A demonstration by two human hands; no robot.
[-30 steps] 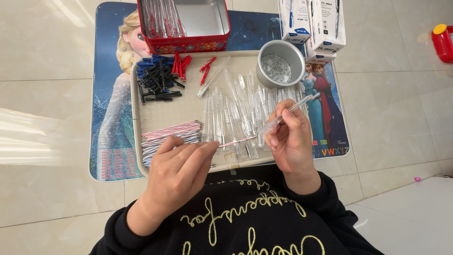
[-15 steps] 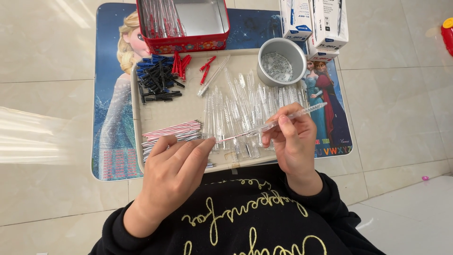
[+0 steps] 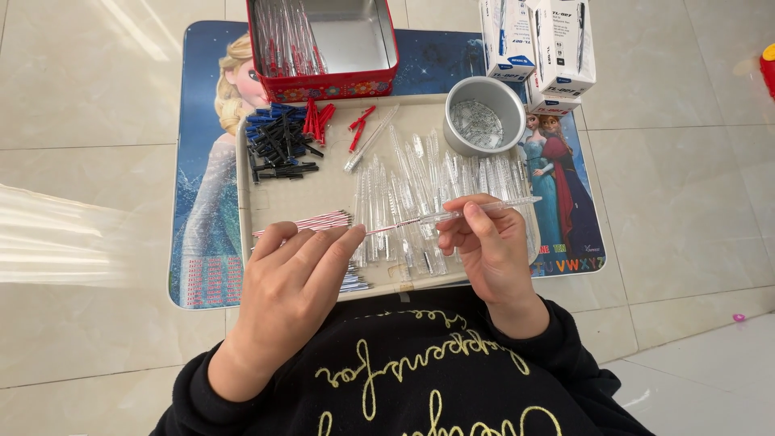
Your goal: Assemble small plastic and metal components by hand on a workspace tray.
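Observation:
My right hand [image 3: 484, 246] pinches a clear plastic pen barrel [image 3: 484, 208] held level over a beige tray [image 3: 323, 190]. My left hand [image 3: 295, 282] grips the near end of a thin red refill [image 3: 391, 227] whose far end sits in the barrel's open end. Under my left hand lies a bundle of red and white refills [image 3: 311, 220]. Many clear pen barrels [image 3: 404, 186] lie side by side across the tray's middle. Dark pen caps [image 3: 278, 145] and red caps [image 3: 316, 119] are piled at the tray's far left.
A grey metal bowl [image 3: 484, 125] of small springs stands at the tray's far right. A red tin [image 3: 323, 40] holding finished pens stands behind the tray, white cartons [image 3: 537, 44] to its right. The tray rests on a blue picture mat [image 3: 202, 202] on pale floor tiles.
The barrel in my right hand has tilted from slanted to nearly level. My left hand has slid right and the refill has gone further into the barrel.

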